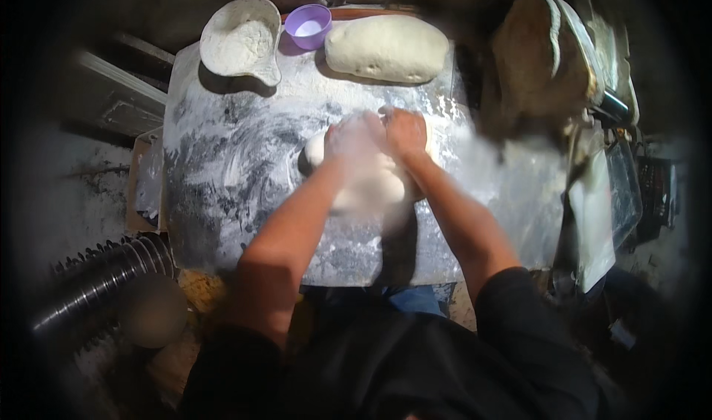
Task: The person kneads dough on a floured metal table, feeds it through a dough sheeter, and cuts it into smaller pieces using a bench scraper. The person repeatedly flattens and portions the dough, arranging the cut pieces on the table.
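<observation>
Both my hands lie on a piece of pale dough (372, 189) at the middle of a flour-dusted table (222, 197). My left hand (350, 133) is on the dough's far left part, its outline blurred. Beside it, my right hand (405, 130) rests on the far right part with its fingers bent. The fingertips of both are hard to make out. Beyond my hands lies a larger, smooth log of dough (387, 49). A purple plastic bowl (308, 27) with something white in it stands left of that log. Further left is a scoop-shaped bowl (240, 41) holding flour.
A large, round-edged machine part or container (534, 58) stands at the back right. White cloth or plastic (592, 214) hangs along the table's right edge. A box (146, 180) is by the left edge, with a stack of dark round containers (105, 281) below it.
</observation>
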Demonstrator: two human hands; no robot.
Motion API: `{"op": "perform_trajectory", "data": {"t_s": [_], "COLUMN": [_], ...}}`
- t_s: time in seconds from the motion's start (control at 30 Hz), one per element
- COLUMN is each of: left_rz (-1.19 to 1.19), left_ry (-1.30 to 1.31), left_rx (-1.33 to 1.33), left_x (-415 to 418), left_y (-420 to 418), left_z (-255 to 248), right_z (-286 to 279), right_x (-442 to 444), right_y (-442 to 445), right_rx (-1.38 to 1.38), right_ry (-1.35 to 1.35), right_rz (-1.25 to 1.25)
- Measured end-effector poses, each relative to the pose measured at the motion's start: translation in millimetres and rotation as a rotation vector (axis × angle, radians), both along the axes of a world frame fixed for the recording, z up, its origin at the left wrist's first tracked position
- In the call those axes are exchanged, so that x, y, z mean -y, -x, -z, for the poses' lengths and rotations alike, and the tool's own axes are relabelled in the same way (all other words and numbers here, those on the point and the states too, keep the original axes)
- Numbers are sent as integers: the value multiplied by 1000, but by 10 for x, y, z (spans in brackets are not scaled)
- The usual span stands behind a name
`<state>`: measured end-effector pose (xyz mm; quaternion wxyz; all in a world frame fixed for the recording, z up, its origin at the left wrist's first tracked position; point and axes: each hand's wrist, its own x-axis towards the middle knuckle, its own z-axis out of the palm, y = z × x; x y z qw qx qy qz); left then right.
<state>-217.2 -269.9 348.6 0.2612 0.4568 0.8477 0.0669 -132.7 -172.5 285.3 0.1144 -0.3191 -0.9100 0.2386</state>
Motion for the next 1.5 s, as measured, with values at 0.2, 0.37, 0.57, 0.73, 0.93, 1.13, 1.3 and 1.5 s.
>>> {"op": "perform_trajectory", "data": {"t_s": [0.2, 0.37, 0.57, 0.73, 0.93, 1.13, 1.3, 1.5], "left_rz": [430, 277, 50, -14, -19, 260, 491, 426], "left_ry": [154, -126, -489, -121, -242, -514, -589, -610], "left_rx": [224, -226, -214, -140, -246, -299, -333, -171], "left_x": [236, 1265, 1350, 471, 285, 1796, 2262, 2155], "left_y": [122, -905, -1014, -171, 48, -983, -1052, -1080], "left_z": [-485, 98, 714, 312, 410, 692, 654, 403], "right_z": [-517, -835, -41, -10, -202, -131, -275, -391], "right_x": [518, 1031, 774, 146, 164, 1131, 1403, 1513], "right_y": [-806, -1466, -1394, -526, -355, -1855, -2315, -2260], "right_rx": [-205, -163, -124, -24, -9, -217, -53, -12], "right_ry": [-28, -208, -323, -249, -229, -338, -343, -351], "right_rz": [-112, -363, -442, -302, -133, -417, -499, -422]}}
